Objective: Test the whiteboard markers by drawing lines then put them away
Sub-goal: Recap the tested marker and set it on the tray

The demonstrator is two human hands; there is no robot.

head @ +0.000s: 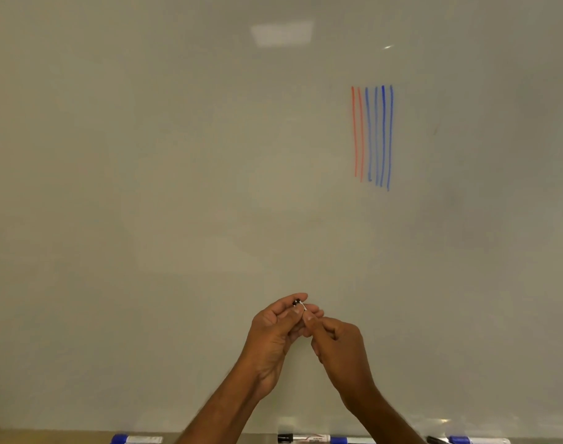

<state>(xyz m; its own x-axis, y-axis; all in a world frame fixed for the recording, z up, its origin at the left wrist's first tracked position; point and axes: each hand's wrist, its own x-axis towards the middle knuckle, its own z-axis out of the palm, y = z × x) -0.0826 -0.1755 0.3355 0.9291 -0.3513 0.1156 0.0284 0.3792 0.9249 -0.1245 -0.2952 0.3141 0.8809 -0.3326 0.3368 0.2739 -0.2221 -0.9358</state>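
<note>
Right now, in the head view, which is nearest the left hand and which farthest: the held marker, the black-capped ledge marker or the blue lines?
1. Held marker: gripped by the left hand itself.
2. Black-capped ledge marker: lying straight below the hand.
3. Blue lines: high on the board, upper right.

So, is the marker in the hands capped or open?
Cannot tell. The left hand and right hand grip the marker; only its black end and a little white barrel show.
</note>
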